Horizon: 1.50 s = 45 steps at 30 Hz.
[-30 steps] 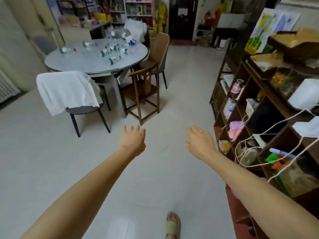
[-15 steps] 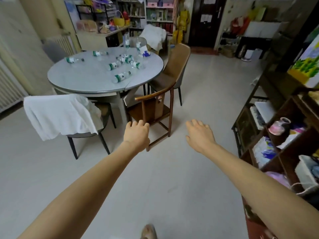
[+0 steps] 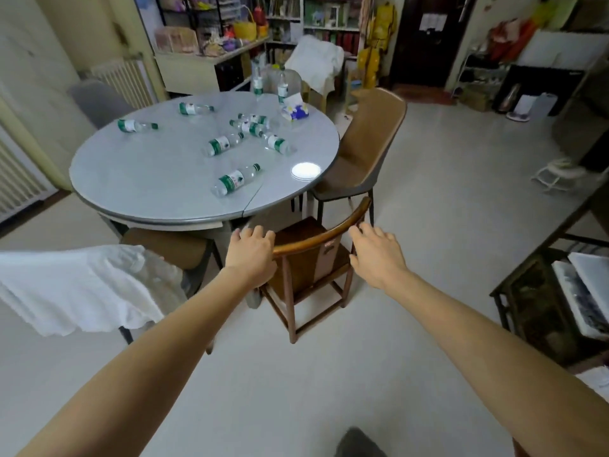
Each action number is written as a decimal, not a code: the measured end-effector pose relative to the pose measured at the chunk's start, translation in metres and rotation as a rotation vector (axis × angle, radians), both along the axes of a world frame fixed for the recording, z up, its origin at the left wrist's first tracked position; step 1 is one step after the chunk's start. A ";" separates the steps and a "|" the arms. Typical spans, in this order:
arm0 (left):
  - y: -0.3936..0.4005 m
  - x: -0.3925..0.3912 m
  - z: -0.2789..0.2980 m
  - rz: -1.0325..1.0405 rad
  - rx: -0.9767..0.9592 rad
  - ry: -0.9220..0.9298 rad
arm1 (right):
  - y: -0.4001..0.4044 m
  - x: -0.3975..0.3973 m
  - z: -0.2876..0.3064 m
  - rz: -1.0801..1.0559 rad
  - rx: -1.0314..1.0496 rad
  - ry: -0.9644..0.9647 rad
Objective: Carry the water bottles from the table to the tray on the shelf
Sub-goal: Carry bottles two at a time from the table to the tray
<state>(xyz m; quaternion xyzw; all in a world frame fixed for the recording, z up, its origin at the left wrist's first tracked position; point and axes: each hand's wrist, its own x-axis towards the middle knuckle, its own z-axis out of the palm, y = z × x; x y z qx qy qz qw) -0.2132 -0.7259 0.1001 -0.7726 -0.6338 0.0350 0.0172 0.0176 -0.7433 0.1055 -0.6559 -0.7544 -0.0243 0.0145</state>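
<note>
Cluttered room with pale floor, radiator on the left wall, packed shelves and a dark door at the back. Round grey bench (image 3: 138,179) left of centre, ringed by chairs: a wooden chair (image 3: 313,245) at its near edge, a brown padded chair (image 3: 369,143) at its right edge, a grey one at the far left, another at the far edge draped in white. White cloth (image 3: 72,288) over a chair back at lower left. Bottles (image 3: 235,179) with green labels scattered across the bench: one lying close to the near edge, one nearer the middle, a cluster lying towards the far right, two lying apart near the far left edge, two upright at the far edge. Tissue pack (image 3: 295,112) beside the upright pair. Bright round light spot near the right edge. Left hand (image 3: 252,255) stretched forward, fingers loosely bent, holding nothing, in front of the wooden chair's curved back rail; contact with the rail not clear. Right hand (image 3: 375,255) likewise extended, fingers relaxed and slightly spread, holding nothing, by the rail's right end. Dark shelf (image 3: 527,301) low on the right; tray not made out.
</note>
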 end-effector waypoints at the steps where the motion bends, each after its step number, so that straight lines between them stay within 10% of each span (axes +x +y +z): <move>1: 0.022 -0.004 -0.002 0.005 -0.015 0.007 | 0.027 -0.004 -0.003 0.022 -0.014 0.010; 19: 0.369 -0.102 -0.048 0.315 -0.067 0.067 | 0.456 -0.100 -0.059 0.325 -0.164 -0.116; 34: 0.580 -0.167 -0.181 0.193 -0.409 -0.108 | 0.651 -0.183 -0.134 0.017 -0.248 0.001; 45: 0.681 -0.177 -0.205 0.250 -0.292 -0.275 | 0.752 -0.206 -0.173 -0.101 -0.098 0.111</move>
